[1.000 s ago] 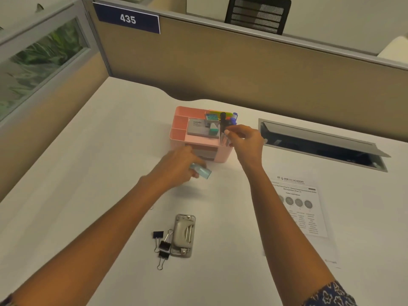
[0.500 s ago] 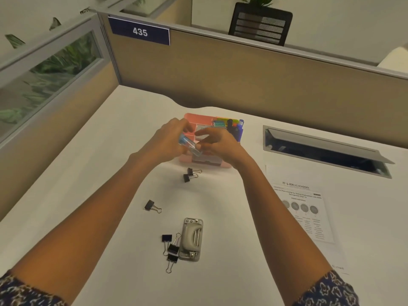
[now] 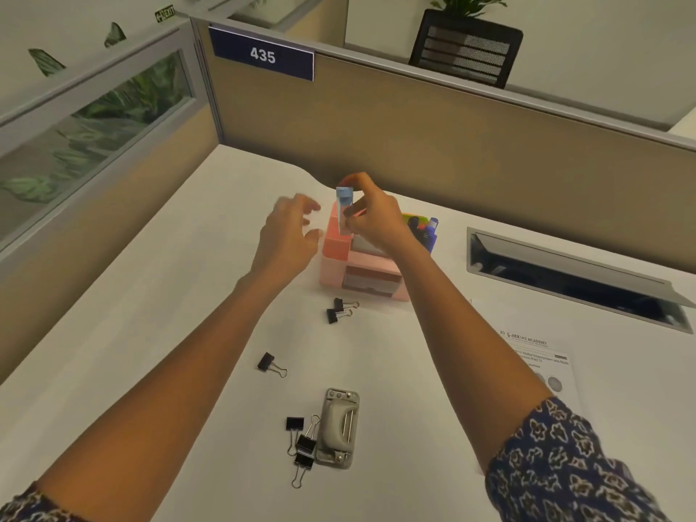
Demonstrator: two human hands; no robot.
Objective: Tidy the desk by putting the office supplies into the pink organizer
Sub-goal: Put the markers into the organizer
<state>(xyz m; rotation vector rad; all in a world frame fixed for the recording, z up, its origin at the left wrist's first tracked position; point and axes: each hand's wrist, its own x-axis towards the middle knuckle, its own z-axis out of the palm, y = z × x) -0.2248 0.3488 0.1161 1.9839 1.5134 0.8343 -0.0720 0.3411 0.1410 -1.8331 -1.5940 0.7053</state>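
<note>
The pink organizer (image 3: 335, 254) stands at the desk's middle back, with pens and markers (image 3: 422, 226) upright in its right side. My right hand (image 3: 376, 216) holds a small light-blue clear box (image 3: 344, 207) upright just above the organizer's left compartments. My left hand (image 3: 290, 231) hovers to the left of the organizer, fingers spread, holding nothing. Two black binder clips (image 3: 341, 310) lie in front of the organizer, one clip (image 3: 270, 364) lies further left, and three clips (image 3: 301, 442) lie beside a grey hole punch (image 3: 338, 427) near me.
A printed sheet (image 3: 538, 356) lies on the right of the desk under my right forearm. An open cable hatch (image 3: 572, 273) is sunk into the desk at the back right. Tan partition walls (image 3: 414, 137) close the back and left.
The light-blue box passed from my left hand to my right hand and rose above the organizer. My left hand let go and drew back to the left.
</note>
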